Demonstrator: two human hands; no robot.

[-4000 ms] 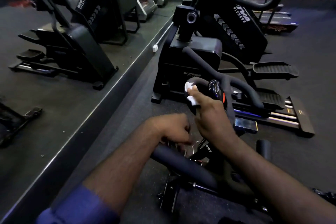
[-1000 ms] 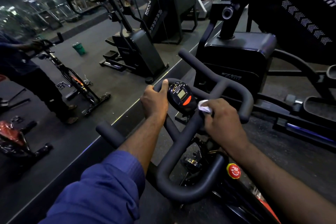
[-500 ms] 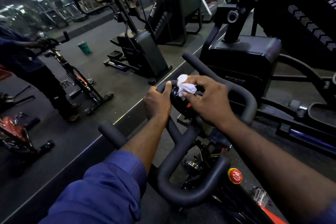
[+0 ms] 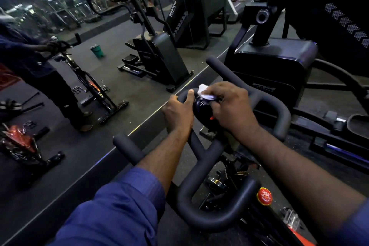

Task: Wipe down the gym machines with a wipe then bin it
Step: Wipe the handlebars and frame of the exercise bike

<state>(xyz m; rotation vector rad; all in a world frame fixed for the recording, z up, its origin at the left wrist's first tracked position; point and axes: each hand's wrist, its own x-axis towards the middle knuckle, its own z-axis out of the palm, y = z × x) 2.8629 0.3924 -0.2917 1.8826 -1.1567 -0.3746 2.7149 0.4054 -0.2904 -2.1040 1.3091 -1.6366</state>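
A black exercise-bike handlebar (image 4: 209,168) loops in front of me. Its round console (image 4: 200,107) sits between my hands, mostly covered. My right hand (image 4: 231,109) pinches a crumpled white wipe (image 4: 205,93) and presses it on the console's top. My left hand (image 4: 178,113) grips the front bar of the handlebar just left of the console, thumb up against the bar.
A mirror wall on the left reflects a person at a bike (image 4: 89,84) and a green bin (image 4: 97,51). A black elliptical machine (image 4: 279,66) stands close ahead on the right. A red knob (image 4: 264,196) sits low on the bike frame.
My right hand with the wipe went from the bar right of the console up onto the console and now rubs its top. The left hand keeps its grip.
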